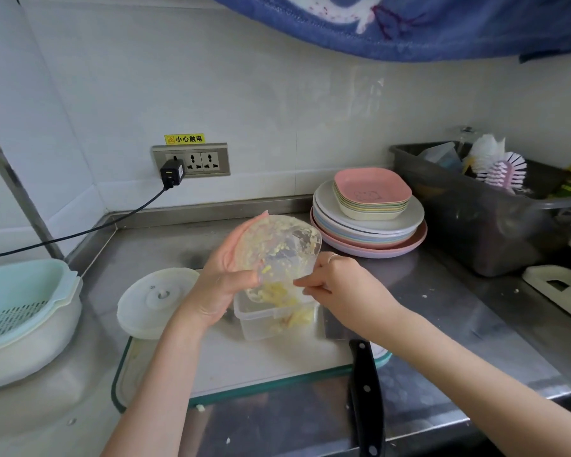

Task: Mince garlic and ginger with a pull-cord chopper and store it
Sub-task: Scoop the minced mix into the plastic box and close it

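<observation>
L hand: curled round the bowl from its left side, thumb on the lower rim; holds it tipped, mouth facing down-right over the box.
R hand: fingers pinched together at the bowl's lower rim, reaching into the mince; ring on one finger. Can't tell if it grips anything.
Bowl: clear plastic, round, walls smeared w/ pale yellow bits; held in air above mid tabletop, touching or just over the box rim.
Mince: wet, clumpy, yellow; some at the bowl's lip, some already in the box.
Box: small clear rectangular plastic tub, lipped rim, stands on the board near its back edge.
Board: white, flat, teal rim, rounded corners; lies near the tabletop's front edge.
Lid: round, white plastic, small hook at centre; flat at the board's back-left corner.
Knife: black riveted handle, lies over the board's right end, handle toward the front edge.
Tabletop: brushed steel, raised lip at back; scattered crumbs.
Room: bare steel right of the board & behind it toward the back-left corner.
Plates: pastel stack, round ones under square ones, at back edge.
Colander: mint basket in white basin, left edge.
Bin: dark plastic tub w/ brushes, back-right corner.
</observation>
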Tool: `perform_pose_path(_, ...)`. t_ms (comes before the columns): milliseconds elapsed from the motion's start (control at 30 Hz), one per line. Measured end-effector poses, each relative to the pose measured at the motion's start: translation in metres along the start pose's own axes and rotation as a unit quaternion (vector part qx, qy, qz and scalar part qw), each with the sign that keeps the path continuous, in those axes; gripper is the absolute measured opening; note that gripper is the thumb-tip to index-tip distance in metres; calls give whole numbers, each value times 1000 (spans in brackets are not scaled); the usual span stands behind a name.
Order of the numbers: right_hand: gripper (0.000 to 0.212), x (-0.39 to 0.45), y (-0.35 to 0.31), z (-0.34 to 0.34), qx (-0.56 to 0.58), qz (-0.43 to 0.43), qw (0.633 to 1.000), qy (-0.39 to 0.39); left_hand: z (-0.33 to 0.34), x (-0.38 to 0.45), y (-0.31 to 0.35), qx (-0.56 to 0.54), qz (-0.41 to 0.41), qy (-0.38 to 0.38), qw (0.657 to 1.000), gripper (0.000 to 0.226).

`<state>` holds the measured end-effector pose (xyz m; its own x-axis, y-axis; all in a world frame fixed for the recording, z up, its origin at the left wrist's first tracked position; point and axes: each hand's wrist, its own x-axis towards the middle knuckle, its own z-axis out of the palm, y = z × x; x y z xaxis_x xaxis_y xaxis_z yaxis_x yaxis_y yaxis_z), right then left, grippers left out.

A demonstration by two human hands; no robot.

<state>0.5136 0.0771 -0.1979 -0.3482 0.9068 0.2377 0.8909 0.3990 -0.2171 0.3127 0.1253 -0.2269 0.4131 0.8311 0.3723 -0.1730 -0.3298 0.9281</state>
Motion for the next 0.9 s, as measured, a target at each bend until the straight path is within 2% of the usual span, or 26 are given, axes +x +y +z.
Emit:
perform_pose_path(133,28,-16,0,-1,-7,1,1000,-13,2,-1,4,-3,6,-5,1000,84)
perform_pose_path(433,25,-24,1,6,39,-33,998,26,-7,-6,11,8,24,-9,1000,85)
perform_pose_path(533,25,-19,2,2,98,-45,985,136,-5,-5,11,14,26,-33,999,85)
perform_pose_path(600,36,-11,-4,1,116,-41,971,206,-3,-5,10,14,23,-46,999,87)
perform_pose_path(633,42,-7,-10,2,117,-47,969,210,-2,-5,9,11,21,-46,999,89)
perform_pose_path(733,50,-1,-24,16,101,-77,981,146,-1,-5,8,1,21,-42,999,91)
perform_pose_path(833,64,-5,-19,25,30,-32,997,58,-2,-5,9,-48,24,-23,998,88)
perform_pose_path(900,68,-13,-14,19,-2,-3,1000,27,-5,-5,9,-87,20,-2,996,85)
